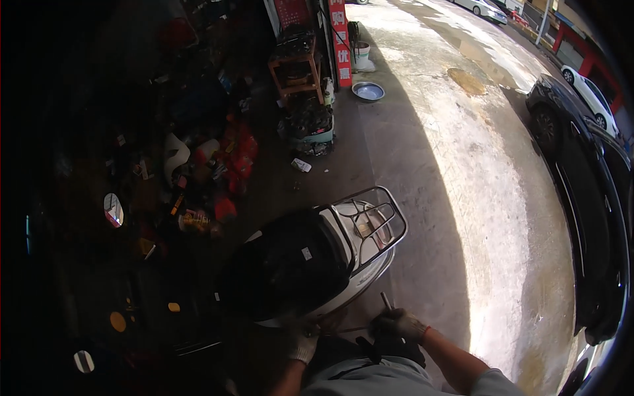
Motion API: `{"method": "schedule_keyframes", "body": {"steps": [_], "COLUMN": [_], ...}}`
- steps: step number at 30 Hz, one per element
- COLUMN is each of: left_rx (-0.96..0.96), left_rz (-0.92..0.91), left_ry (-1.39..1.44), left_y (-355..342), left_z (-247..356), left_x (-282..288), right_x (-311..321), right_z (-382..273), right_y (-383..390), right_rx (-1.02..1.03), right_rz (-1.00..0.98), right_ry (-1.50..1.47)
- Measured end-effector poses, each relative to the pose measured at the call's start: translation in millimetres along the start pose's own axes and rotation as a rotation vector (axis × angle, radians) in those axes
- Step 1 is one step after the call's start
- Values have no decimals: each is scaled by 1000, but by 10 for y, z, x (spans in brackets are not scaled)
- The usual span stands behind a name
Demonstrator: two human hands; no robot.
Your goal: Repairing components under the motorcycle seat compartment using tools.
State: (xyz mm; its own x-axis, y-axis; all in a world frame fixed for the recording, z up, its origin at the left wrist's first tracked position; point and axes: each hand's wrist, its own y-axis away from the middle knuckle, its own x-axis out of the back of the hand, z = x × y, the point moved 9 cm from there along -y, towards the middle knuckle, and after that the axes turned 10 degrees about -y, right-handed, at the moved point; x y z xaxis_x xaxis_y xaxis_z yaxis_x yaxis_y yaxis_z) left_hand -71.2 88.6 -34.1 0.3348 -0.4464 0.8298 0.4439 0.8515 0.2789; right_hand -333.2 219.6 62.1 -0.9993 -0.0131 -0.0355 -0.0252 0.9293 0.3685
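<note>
- Scooter [330, 264]: directly ahead of the hands, black seat [290, 264], pale rear body; I find it standing between them and the stool side of the shop.
- Rear rack [373, 228]: chromed tube, projecting over the scooter's tail.
- Right hand [399, 325]: gloved, fingers curled around a metal tool [386, 301], one end poking out, near the scooter's lower side.
- Left hand [305, 343]: gloved, beside the scooter's lower edge; in this shadow I cannot tell whether it is spread or pinching anything.
- Basin [368, 92]: round, shallow, on the floor near a red signboard [341, 43]; bluish inside, whether with liquid I cannot tell.
- Bucket [362, 51]: white, behind the basin; contents not readable to me.
- Tub [321, 137]: greenish, below a wooden stool [296, 66], heaped with dark items I cannot identify.
- Carton [302, 165]: small, white, loose on the floor between tub and scooter.
- Red-and-white clutter [231, 155]: left of the carton, mostly in shadow.
- Dark car [588, 198]: far right, beyond the sunlit concrete [475, 185].
</note>
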Motion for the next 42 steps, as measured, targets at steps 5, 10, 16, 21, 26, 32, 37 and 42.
{"method": "schedule_keyframes", "body": {"steps": [5,10,16,21,26,32,37,42], "left_rx": [-257,57,360,437,526,629,940,748], "left_rz": [31,227,199,149,-185,-108,198,520], "left_ry": [-31,438,545,695,1463,1345,816,179], "left_y": [-281,-1395,-2283,-2889,-3117,-2922,-2726,-2713], "left_z": [1190,1370,2028,1861,2019,1847,1675,1509], "left_x": [-321,-381,-324,111,-39,-67,-19,47], "right_x": [1106,1693,2129,2837,4086,5531,6280,7209], "right_z": [738,1169,1384,1345,1712,2054,2071,1821], "right_y": [1229,2073,2423,1965,1486,799,125,-921], "right_rx": [-358,-152,-169,-92,-86,-213,-283,-381], "right_rz": [424,767,1200,1143,1135,782,613,434], "right_ry": [-719,-1001,-997,-1079,-645,490,365,303]}}
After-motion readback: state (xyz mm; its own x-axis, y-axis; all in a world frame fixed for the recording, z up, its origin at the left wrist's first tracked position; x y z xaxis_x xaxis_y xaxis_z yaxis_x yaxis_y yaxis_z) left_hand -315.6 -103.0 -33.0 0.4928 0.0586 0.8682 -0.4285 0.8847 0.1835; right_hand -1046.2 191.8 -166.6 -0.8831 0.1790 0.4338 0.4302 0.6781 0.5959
